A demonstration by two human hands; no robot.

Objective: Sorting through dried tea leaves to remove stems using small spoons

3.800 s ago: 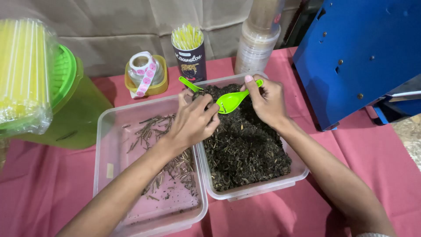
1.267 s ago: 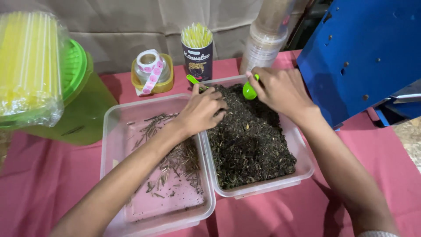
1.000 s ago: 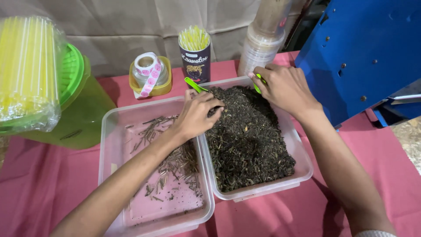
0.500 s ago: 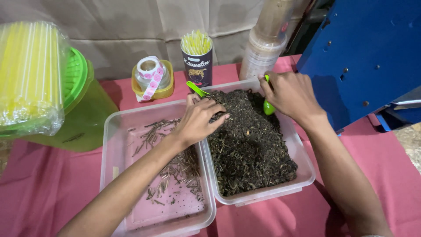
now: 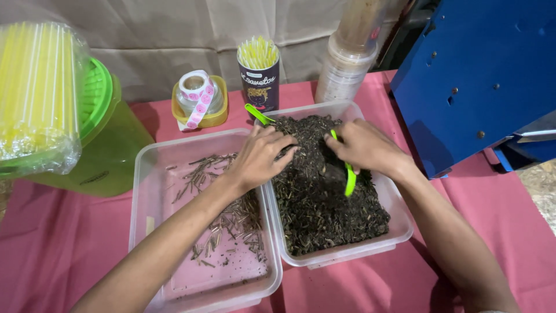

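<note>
Blue machine blocks right; cup stack, straw tin behind; pink cloth open near edge.

1. Scoop: bright green plastic, tilted steeply, lower end in the leaves, right of centre.
2. Dried leaves: dark, loose, filling the right clear tub, heaped toward the far end.

wall: pale draped cloth sheet | table: pink cloth cover | right: blue metal cabinet | light: soft, even
</note>
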